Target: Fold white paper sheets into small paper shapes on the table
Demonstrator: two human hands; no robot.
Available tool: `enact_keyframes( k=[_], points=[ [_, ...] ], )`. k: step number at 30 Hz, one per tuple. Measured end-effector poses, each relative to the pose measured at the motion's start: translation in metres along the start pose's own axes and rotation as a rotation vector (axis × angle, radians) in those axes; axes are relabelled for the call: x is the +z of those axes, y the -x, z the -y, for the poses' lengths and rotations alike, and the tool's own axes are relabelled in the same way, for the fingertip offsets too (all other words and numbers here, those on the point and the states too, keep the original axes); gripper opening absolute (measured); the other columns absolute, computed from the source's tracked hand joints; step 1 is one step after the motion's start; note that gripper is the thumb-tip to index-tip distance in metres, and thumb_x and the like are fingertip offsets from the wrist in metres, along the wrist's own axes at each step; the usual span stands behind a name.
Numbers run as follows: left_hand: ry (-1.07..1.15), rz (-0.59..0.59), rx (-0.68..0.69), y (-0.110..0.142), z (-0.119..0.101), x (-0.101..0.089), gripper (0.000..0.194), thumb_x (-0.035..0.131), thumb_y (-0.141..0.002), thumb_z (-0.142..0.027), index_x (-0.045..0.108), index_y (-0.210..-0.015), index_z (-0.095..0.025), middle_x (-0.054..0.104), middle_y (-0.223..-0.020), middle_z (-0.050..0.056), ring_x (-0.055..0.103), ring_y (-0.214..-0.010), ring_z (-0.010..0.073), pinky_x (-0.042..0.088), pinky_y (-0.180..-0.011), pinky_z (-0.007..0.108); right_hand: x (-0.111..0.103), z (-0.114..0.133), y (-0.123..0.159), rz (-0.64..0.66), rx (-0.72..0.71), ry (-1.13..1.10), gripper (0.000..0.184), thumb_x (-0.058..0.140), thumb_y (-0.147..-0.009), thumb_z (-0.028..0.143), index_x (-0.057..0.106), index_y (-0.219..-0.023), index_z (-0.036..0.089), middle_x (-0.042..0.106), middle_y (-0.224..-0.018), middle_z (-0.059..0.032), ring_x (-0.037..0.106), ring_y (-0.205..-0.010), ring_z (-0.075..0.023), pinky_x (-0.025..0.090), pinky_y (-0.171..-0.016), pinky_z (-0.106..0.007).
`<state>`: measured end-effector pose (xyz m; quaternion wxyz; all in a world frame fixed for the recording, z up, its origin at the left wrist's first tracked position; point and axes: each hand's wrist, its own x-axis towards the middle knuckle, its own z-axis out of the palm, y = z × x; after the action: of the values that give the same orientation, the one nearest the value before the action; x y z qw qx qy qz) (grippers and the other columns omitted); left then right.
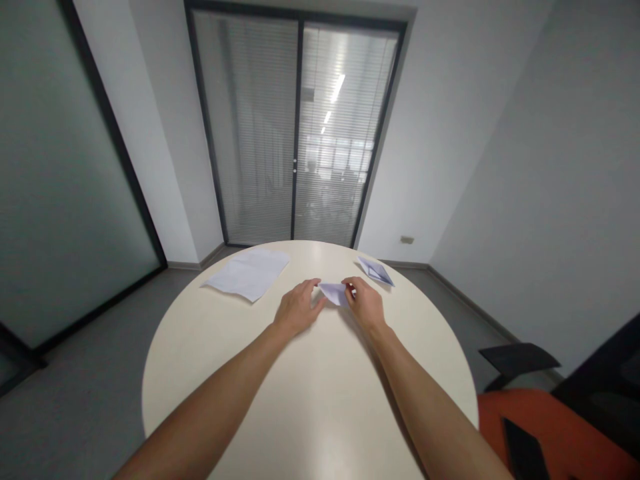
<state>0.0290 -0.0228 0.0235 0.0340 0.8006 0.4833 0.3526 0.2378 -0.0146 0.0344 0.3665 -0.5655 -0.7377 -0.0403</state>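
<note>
Between my two hands, just above the round table (pixel 320 380), is a small folded piece of white paper (pixel 334 293). My left hand (pixel 300 307) has its thumb and fingers at the paper's left corner, closed on it. At the other end, my right hand (pixel 365 302) pinches the paper's right side, and its fingers hide that part. Beyond my right hand lies another folded paper piece (pixel 376 271), its layers standing slightly up. Toward the far left of the tabletop rests a flat white paper sheet (pixel 249 272) with slightly curled edges.
An orange chair (pixel 555 427) with a black armrest (pixel 520 359) stands close to the table's right side. Past the far table edge is a glass door (pixel 295 133) with blinds. A frosted glass panel (pixel 60 173) stands to the left.
</note>
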Motion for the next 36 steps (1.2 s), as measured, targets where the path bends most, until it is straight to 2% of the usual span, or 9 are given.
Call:
enact_keyframes(
  k=[4,7,15,20,23,29,33,36],
  points=[
    [0.083,0.035,-0.115,0.000,0.000,0.005,0.070,0.059,-0.095,-0.042,0.024,-0.153,-0.024,0.057,-0.142,0.008,0.064,-0.113,0.0204,0.051,-0.093,0.034,0.003,-0.002,-0.001,-0.030,0.012,-0.086,0.025,0.048,-0.089,0.022,0.066,-0.105,0.023,0.073,-0.103,-0.0064,0.067,-0.087,-0.0211,0.052,-0.080,-0.033],
    [0.181,0.051,-0.193,0.000,0.001,0.010,0.088,0.063,-0.091,-0.047,0.010,-0.158,-0.025,0.054,-0.146,0.010,0.064,-0.116,0.0218,0.050,-0.094,0.034,0.006,0.000,-0.003,-0.068,0.024,-0.179,0.023,0.048,-0.088,0.023,0.066,-0.102,0.021,0.073,-0.099,-0.0062,0.068,-0.084,-0.0212,0.052,-0.079,-0.034],
    [0.380,0.061,-0.311,-0.001,0.000,0.017,0.094,0.065,-0.088,-0.053,0.012,-0.159,-0.023,0.052,-0.149,0.015,0.064,-0.118,0.0293,0.047,-0.099,0.043,0.013,0.008,-0.003,-0.050,0.007,-0.398,0.021,0.049,-0.087,0.026,0.066,-0.099,0.021,0.073,-0.100,-0.0057,0.068,-0.080,-0.0203,0.053,-0.069,-0.031],
    [0.631,0.060,-0.380,-0.004,0.005,0.028,0.100,0.070,-0.085,-0.043,0.007,-0.160,-0.019,0.032,-0.160,0.022,0.055,-0.129,0.0322,0.042,-0.107,0.046,0.015,0.010,-0.002,-0.021,-0.011,-0.452,0.019,0.051,-0.087,0.026,0.066,-0.098,0.021,0.072,-0.097,-0.0046,0.067,-0.081,-0.0193,0.052,-0.067,-0.029],
    [0.831,0.079,-0.381,-0.006,0.010,0.032,0.104,0.071,-0.085,-0.040,0.002,-0.160,-0.019,0.028,-0.161,0.023,0.048,-0.136,0.0317,0.039,-0.111,0.046,0.015,0.010,-0.002,-0.037,0.012,-0.486,0.018,0.052,-0.087,0.028,0.065,-0.098,0.021,0.072,-0.097,-0.0046,0.066,-0.079,-0.0189,0.052,-0.065,-0.028],
    [0.986,0.088,-0.367,-0.005,0.018,0.030,0.105,0.079,-0.079,-0.045,0.013,-0.158,-0.024,0.023,-0.162,0.021,0.030,-0.147,0.0373,0.028,-0.118,0.055,0.017,0.006,-0.004,-0.057,0.045,-0.546,0.020,0.053,-0.087,0.032,0.065,-0.099,0.020,0.072,-0.098,-0.0066,0.065,-0.076,-0.0189,0.051,-0.062,-0.028],
    [1.025,0.074,-0.278,-0.005,0.020,0.030,0.100,0.080,-0.078,-0.041,0.020,-0.156,-0.024,0.033,-0.156,0.019,0.043,-0.139,0.0338,0.034,-0.115,0.053,0.017,0.005,-0.004,-0.042,0.049,-0.556,0.022,0.053,-0.087,0.032,0.066,-0.101,0.020,0.072,-0.099,-0.0067,0.065,-0.075,-0.0187,0.051,-0.062,-0.028],
    [1.017,0.041,-0.221,-0.006,0.020,0.032,0.087,0.080,-0.078,-0.038,0.034,-0.150,-0.022,0.040,-0.151,0.018,0.049,-0.132,0.0306,0.038,-0.113,0.051,0.017,0.006,-0.004,-0.020,0.036,-0.547,0.020,0.055,-0.086,0.031,0.066,-0.098,0.020,0.072,-0.099,-0.0059,0.066,-0.077,-0.0192,0.051,-0.062,-0.028]
  ],
)
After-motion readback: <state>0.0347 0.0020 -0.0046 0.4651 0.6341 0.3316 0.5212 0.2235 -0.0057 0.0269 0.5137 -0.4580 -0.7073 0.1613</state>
